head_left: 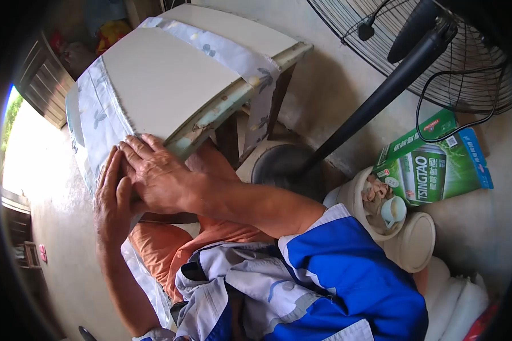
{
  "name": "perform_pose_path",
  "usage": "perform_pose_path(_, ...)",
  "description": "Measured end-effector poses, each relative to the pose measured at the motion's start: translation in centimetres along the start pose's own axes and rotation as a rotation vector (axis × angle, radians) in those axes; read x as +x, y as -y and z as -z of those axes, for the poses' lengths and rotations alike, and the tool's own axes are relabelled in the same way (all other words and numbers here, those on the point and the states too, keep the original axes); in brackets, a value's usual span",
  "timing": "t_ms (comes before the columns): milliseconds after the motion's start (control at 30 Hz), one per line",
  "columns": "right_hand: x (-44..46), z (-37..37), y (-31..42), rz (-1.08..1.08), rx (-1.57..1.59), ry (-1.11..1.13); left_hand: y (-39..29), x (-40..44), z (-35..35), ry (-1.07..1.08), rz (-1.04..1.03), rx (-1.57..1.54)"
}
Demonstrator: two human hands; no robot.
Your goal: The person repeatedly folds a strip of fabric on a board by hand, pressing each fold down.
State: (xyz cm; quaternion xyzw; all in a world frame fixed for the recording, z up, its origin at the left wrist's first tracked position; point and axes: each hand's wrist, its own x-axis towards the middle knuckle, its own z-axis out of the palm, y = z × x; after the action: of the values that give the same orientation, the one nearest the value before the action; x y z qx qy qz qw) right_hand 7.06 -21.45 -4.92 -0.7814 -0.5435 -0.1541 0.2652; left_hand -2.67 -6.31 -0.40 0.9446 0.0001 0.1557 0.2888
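A strip of pale cloth with a grey leaf print [96, 108] lies across the left part of a white tabletop [165, 79], its cut edge frayed. At the near corner, my right hand [159, 173] lies with fingers stretched out over the end of this strip and the table edge. Beside it my left hand [111, 196] is held at the edge, fingers straight and close together, thumb up. The two hands touch or overlap. Cloth and edge beneath the palms are hidden. A second printed strip [207, 45] crosses the far part of the top and hangs over the edge.
A black standing fan [375, 96] stands at the right, close to the table. Near it are a white bucket [355, 199] holding a light blue cup [393, 211], a round lid [412, 241] and a green Tsingtao carton [426, 170]. A dark wooden door [42, 79] stands at left.
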Motion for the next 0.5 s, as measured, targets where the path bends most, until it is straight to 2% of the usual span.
perform_pose_path(200,0.3,-0.5,0.2,-0.024,-0.1,0.034,1.7,-1.3,0.8,0.045,-0.004,0.248)
perform_pose_path(500,0.3,1.3,0.0,-0.011,-0.024,0.091,1.2,-1.6,0.0,-0.081,0.005,0.208)
